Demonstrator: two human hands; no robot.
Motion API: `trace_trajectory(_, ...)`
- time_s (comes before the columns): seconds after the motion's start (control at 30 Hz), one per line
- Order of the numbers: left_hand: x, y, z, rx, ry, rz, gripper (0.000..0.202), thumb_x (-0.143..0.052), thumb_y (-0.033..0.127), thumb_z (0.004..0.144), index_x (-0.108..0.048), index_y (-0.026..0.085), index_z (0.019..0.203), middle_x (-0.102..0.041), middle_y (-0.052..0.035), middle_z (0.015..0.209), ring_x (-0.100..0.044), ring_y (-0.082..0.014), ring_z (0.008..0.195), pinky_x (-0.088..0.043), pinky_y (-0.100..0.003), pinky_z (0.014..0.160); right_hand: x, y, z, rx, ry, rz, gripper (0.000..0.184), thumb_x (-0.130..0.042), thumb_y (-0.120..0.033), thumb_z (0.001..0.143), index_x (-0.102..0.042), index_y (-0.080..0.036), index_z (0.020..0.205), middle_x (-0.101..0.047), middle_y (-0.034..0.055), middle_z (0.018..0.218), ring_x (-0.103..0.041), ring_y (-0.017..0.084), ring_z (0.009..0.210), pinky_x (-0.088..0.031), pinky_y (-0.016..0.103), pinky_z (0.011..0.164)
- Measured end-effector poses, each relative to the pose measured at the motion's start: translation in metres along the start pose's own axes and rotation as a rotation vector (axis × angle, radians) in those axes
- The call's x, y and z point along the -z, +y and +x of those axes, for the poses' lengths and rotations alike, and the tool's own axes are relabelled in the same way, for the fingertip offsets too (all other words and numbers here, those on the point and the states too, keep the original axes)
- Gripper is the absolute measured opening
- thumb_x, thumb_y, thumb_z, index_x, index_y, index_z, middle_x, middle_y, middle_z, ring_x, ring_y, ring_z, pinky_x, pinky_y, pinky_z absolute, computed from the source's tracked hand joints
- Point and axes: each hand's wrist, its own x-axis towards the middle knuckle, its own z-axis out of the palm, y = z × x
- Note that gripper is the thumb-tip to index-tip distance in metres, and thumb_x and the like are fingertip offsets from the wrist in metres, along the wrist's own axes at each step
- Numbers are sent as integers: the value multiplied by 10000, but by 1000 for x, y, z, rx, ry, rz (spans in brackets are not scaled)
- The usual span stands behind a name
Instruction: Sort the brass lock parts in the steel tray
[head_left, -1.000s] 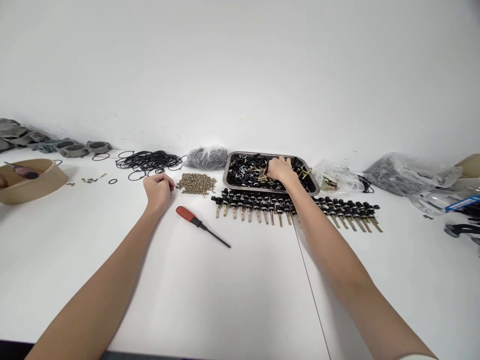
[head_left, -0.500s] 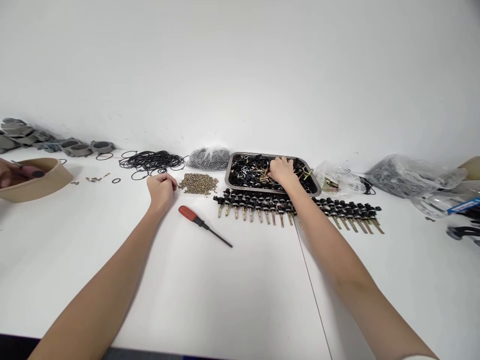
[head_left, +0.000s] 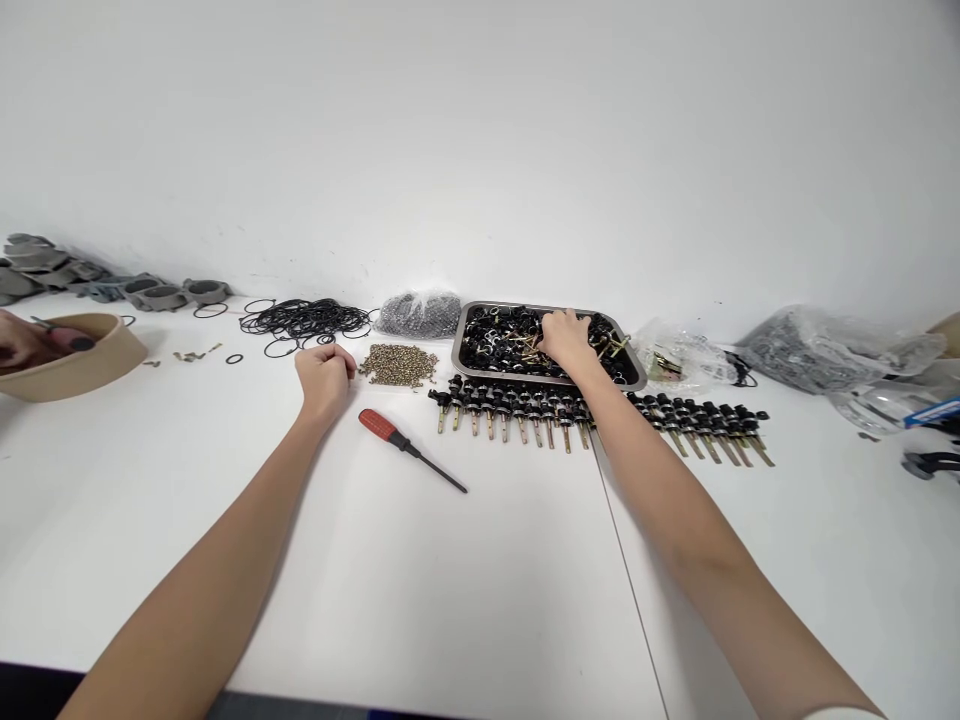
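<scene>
My left hand (head_left: pixel 325 380) rests on the table in a loose fist, just left of a pile of small brass-coloured screws (head_left: pixel 397 365). Its palm side is hidden, so whether anything is inside does not show. My right hand (head_left: pixel 565 338) reaches into a metal tray (head_left: pixel 645 376) of black parts, silvery rings and brass-coloured strips. Those fingers bend down among the parts; the fingertips and whatever they grip are out of sight. A screwdriver (head_left: pixel 411 449) with a red and black handle lies between my forearms. Along the tray's near side stand rows of black assemblies (head_left: pixel 517 402) with metal strips pointing towards me.
Black rubber rings (head_left: pixel 304 322) and a bag of small dark parts (head_left: pixel 420 314) lie by the wall. At left, another person's hand (head_left: pixel 22 342) is over a tan container (head_left: pixel 97 366), near grey castings (head_left: pixel 161 296). Plastic bags of parts (head_left: pixel 802 348) are at right.
The view has shifted very slightly. My left fist stays by the screws, and my right hand remains in the tray with barely any movement. The other person's hand has moved a little.
</scene>
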Motion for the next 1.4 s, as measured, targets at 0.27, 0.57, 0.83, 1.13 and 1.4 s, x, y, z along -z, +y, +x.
trace_trajectory(0.27,0,0,-1,-5,-5,-2,168,-384,185,408,-551,190,416,-449,-17,381,-408,-131,393,-270,-266,415,8,4,2,-1,-49,41,283,-630,-149,856,-654,-75,1128,-662,227,1101,-523,372,1191,-457,571,947)
trace_trajectory(0.57,0,-2,0,-15,-6,-2,174,-381,169,420,-556,178,419,-454,-23,385,-423,-127,409,-276,-258,416,11,30,7,101,-86,208,113,-711,-181,771,-744,-110,854,-713,159,944,-628,293,1040,-479,423,927)
trace_trajectory(0.83,0,-5,1,-24,-8,-5,162,-387,182,420,-549,190,416,-449,-21,386,-424,-140,410,-276,-272,418,15,49,5,163,-130,421,78,-709,-154,703,-775,-154,745,-750,64,785,-663,190,729,-503,274,728)
trace_trajectory(1.13,0,-2,0,-28,-4,-7,157,-390,179,411,-547,184,410,-449,-24,387,-420,-136,405,-273,-272,430,7,60,3,249,-8,738,103,-644,-155,689,-742,-144,659,-739,77,1006,-660,183,837,-492,247,744)
trace_trajectory(1.4,1,-1,-1,-16,-13,36,166,-386,150,434,-551,167,440,-460,-21,400,-424,-125,416,-290,-262,438,8,75,5,178,5,910,173,-651,-260,725,-770,-150,784,-729,48,805,-583,136,657,-446,251,619)
